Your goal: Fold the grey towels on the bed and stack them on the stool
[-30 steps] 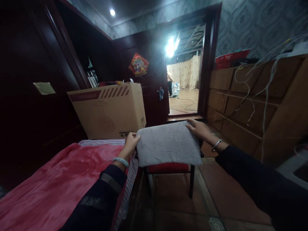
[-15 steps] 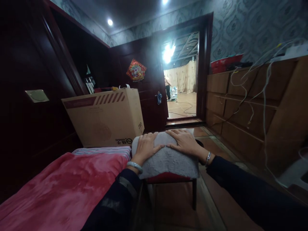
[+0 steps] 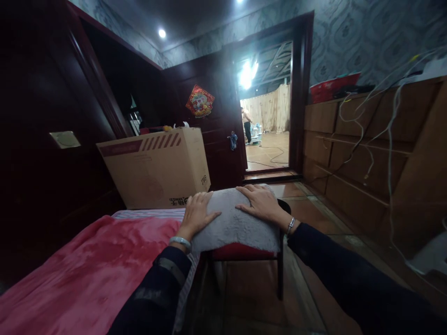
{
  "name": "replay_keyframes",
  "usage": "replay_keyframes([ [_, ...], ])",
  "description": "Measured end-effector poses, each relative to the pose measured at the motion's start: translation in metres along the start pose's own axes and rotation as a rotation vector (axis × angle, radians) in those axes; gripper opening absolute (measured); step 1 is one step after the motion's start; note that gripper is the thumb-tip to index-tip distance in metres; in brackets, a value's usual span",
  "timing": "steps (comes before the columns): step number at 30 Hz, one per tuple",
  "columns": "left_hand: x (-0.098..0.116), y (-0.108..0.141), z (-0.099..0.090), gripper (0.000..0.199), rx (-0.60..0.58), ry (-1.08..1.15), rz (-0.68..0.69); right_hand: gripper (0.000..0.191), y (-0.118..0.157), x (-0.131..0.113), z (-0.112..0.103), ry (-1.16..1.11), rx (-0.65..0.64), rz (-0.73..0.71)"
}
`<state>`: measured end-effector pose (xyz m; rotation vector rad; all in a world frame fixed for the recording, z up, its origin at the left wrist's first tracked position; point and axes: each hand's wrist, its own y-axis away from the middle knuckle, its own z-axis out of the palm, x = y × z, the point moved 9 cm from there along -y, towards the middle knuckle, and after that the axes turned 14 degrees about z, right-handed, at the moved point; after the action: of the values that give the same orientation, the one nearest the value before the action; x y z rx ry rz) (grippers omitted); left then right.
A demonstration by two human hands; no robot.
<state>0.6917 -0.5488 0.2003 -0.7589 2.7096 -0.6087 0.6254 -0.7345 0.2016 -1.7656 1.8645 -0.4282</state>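
A grey fluffy cloth (image 3: 230, 228) lies draped over the red seat of a dark-legged chair (image 3: 244, 252). My left hand (image 3: 198, 213) rests on the cloth's left side, fingers stretched toward its far edge and thumb pointing inward. On the right part of the cloth, my right hand (image 3: 261, 203) lies flat with its fingers pointing left and the thumb apart. Both palms press on the top surface, and neither hand grips it. The cloth's far edge is partly hidden behind my fingers.
Left of the chair is a bed with a pink blanket (image 3: 104, 265). Behind it stands a large cardboard box (image 3: 157, 172). Wooden drawers (image 3: 366, 153) with hanging white cables line the right wall. Through the open doorway, a person (image 3: 246, 124) stands beside a fan.
My hands have moved apart on the cloth: the left has slid to the left edge, while the right stays on the right part. The view has shifted slightly.
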Motion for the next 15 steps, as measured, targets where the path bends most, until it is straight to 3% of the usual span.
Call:
replay_keyframes([
  [3, -0.019, 0.039, 0.0, 0.07, -0.068, -0.082, -0.138, 0.073, 0.003, 0.0, -0.002, 0.009, 0.004, -0.005],
  [7, -0.036, 0.116, 0.0, 0.068, -0.155, -0.136, -0.321, 0.072, 0.005, 0.0, -0.001, 0.009, 0.004, -0.006],
  [13, -0.058, 0.268, -0.014, 0.069, -0.258, -0.165, -0.614, 0.069, 0.007, 0.002, 0.003, -0.036, -0.019, -0.025],
  [15, -0.057, 0.323, -0.025, 0.07, -0.316, -0.139, -0.728, 0.067, 0.009, 0.004, 0.006, -0.06, -0.042, -0.022],
])
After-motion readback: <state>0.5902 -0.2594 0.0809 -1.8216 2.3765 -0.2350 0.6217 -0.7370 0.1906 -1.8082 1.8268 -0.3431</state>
